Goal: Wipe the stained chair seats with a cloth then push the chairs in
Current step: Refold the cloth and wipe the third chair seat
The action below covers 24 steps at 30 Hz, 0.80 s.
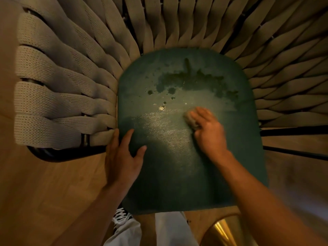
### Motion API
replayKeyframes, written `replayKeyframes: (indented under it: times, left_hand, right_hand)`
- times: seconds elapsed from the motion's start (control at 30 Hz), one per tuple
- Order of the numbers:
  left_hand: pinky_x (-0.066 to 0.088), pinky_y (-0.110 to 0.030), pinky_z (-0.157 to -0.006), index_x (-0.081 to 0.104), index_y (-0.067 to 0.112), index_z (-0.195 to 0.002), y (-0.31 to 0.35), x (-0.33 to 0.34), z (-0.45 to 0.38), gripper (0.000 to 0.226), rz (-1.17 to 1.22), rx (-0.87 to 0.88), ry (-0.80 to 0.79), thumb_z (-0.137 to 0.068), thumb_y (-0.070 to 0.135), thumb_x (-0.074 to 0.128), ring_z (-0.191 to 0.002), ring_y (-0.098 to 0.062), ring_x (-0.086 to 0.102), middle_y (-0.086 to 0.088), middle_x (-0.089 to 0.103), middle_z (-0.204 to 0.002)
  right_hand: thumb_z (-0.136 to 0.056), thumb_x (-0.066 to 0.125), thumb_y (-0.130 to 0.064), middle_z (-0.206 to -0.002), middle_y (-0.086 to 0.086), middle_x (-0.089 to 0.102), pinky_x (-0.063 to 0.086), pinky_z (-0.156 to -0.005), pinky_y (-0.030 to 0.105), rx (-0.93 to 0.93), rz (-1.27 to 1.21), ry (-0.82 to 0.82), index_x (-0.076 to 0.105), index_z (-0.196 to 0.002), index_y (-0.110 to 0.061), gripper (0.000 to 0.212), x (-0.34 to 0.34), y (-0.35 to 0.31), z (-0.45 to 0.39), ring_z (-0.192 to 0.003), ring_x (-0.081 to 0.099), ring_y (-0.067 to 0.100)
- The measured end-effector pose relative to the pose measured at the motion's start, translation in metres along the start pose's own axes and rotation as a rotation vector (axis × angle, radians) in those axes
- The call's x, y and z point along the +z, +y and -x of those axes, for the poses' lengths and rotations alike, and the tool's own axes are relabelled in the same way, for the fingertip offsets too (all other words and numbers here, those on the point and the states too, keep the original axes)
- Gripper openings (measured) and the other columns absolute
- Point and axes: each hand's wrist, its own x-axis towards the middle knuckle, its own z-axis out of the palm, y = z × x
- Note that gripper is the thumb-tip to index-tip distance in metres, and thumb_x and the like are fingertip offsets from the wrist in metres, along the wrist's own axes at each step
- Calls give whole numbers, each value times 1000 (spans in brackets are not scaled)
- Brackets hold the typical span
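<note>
Far left was the chair's woven strap back (58, 96), thick grey-beige webbing wrapped round a dark frame and fanning all the way round the top. Just inside that, the left hand (122, 157) lay flat on the left edge of the green seat (177, 174), fingers straight and a bit spread, holding nothing, looked like it was just bracing the chair.

Middle of the seat had the mess: a big dark wet-looking stain (191, 80) across the back half plus a few spots and a pale crumb (161, 108) nearer the centre. The front half looked lighter, probably already wiped.

Then the right hand (207, 132), blurry, fingers curled over a small bunched-up cloth (190, 118) and pressing it onto the seat just below the stain.

My guess: cloth is soft and light, so wadding it under the fingers like that is the way. The seat looks like textured fabric, so it'd probably drag rather than slide. For pushing in, I'd grab the frame, not the stretchy straps.

Bottom right there was a shiny brass-coloured leg (223, 229).
</note>
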Motion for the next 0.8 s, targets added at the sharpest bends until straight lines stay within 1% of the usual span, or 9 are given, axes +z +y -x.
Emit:
replayKeyframes:
  times: [0.1, 0.17, 0.23, 0.3, 0.33, 0.47, 0.57, 0.67, 0.8]
  left_hand:
    - [29, -51, -112, 26, 41, -147, 7, 2, -5, 72, -87, -34, -34, -85, 53, 62, -145, -26, 10, 3, 7, -160]
    - [29, -52, -112, 26, 41, -147, 10, 2, -6, 73, -105, -52, -37, -84, 52, 63, -145, -27, 10, 3, 7, -160]
    - [29, -51, -111, 27, 40, -147, 12, 1, -6, 73, -122, -67, -35, -84, 52, 64, -145, -27, 12, 3, 8, -160]
    - [31, -51, -109, 28, 41, -146, 12, -1, -7, 74, -152, -60, -35, -82, 54, 64, -144, -28, 14, 2, 10, -160]
    - [32, -51, -108, 29, 41, -146, 11, -3, -8, 75, -167, -56, -35, -81, 55, 65, -144, -28, 16, 1, 12, -160]
    - [32, -51, -107, 28, 43, -146, 9, -3, -9, 76, -190, -53, -42, -80, 57, 64, -144, -30, 18, 2, 16, -159]
    - [26, -51, -111, 24, 45, -147, 7, -1, -7, 76, -169, -49, -59, -82, 59, 61, -145, -31, 14, 4, 12, -161]
    - [23, -47, -114, 18, 48, -148, 0, -1, -6, 75, -208, -12, -75, -83, 64, 53, -145, -28, 12, 6, 7, -161]
    - [26, -46, -114, 15, 49, -148, -7, 1, -6, 76, -196, 50, -75, -83, 67, 49, -146, -28, 11, 7, 4, -161]
  right_hand:
    - [-70, 57, 8, -132, 15, 57, 35, -108, 40, 135, 50, 48, 65, -121, -12, 55, -30, 62, -1, -123, 52, 33]
    - [-70, 51, -3, -131, 14, 58, 41, -106, 40, 204, 97, 90, 66, -120, -12, 53, -51, 97, -5, -120, 55, 32]
    - [-71, 46, -12, -126, 11, 62, 48, -97, 40, 244, 130, 109, 68, -115, -13, 49, -66, 121, -10, -111, 60, 31]
    - [-72, 46, -12, -118, 9, 65, 53, -86, 41, 248, 147, 121, 68, -109, -15, 43, -73, 132, -14, -100, 63, 33]
    - [-72, 46, -11, -117, 8, 65, 53, -83, 41, 245, 141, 119, 68, -108, -15, 42, -73, 134, -16, -98, 63, 33]
    - [-70, 54, 3, -122, 11, 63, 49, -84, 38, 351, 60, 199, 68, -111, -14, 47, -57, 123, -12, -101, 61, 34]
    - [-71, 58, 5, -132, 12, 57, 46, -95, 41, 392, 8, 241, 65, -122, -14, 55, -49, 104, -10, -117, 57, 32]
    - [-70, 57, -1, -132, 13, 57, 44, -98, 39, 323, 39, 232, 63, -123, -13, 55, -38, 77, -10, -120, 55, 30]
    - [-69, 66, 2, -124, 13, 63, 41, -99, 40, 121, 9, 94, 66, -118, -13, 51, -3, -3, -8, -116, 58, 32]
